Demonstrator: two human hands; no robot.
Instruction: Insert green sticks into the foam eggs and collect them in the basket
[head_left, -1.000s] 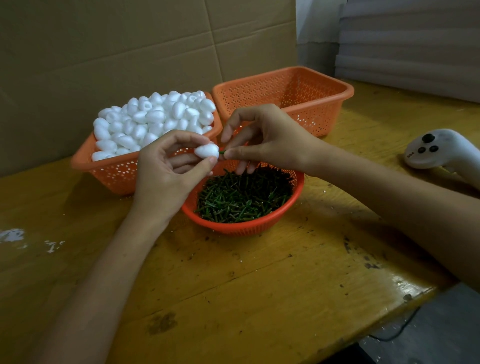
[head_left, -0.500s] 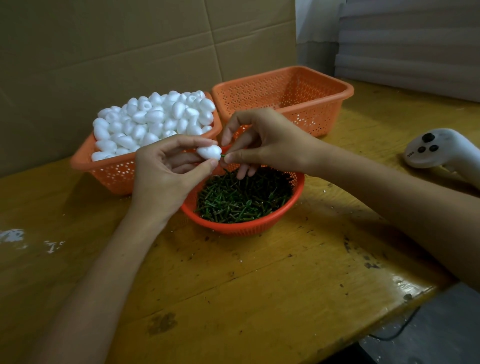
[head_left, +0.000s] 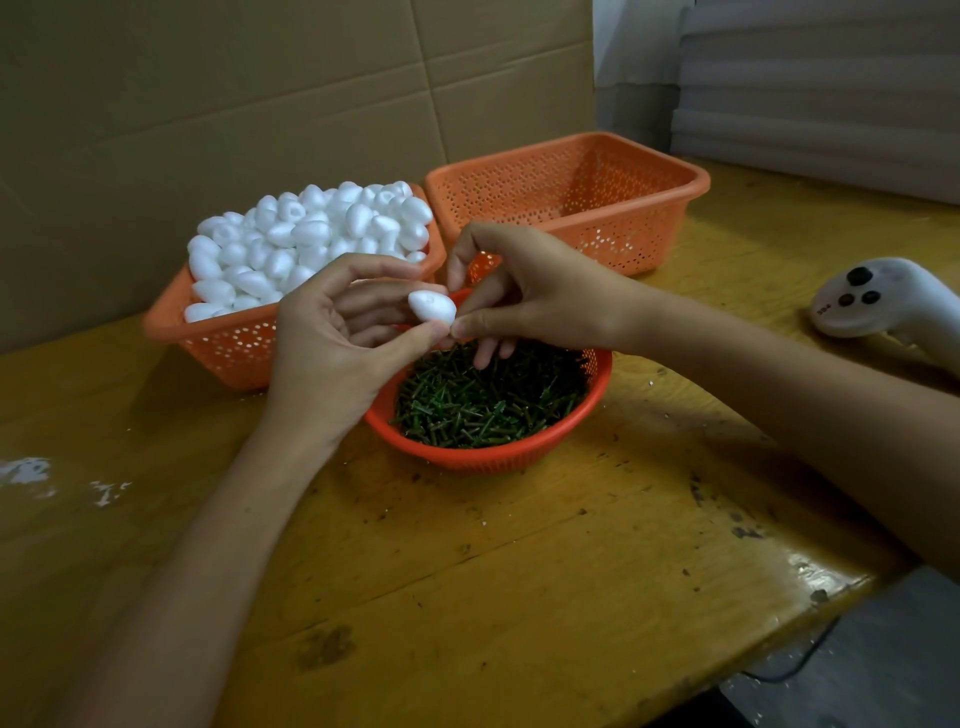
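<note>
Head view: the left hand (head_left: 332, 343) grips a foam egg (head_left: 431, 305) between thumb and fingers, above the round basket (head_left: 493, 460) of green sticks (head_left: 483, 405) on the surface (head_left: 519, 571). The right hand (head_left: 540, 291) pinches the egg's right tip (any stick there is hidden).

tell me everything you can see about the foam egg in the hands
The foam egg is small, white and matte, with a shallow dent on its upper side. It lies sideways in the air above the far rim of the round orange basket of green sticks. The left hand pinches it between thumb and fingers; the right hand pinches its right tip.
</note>
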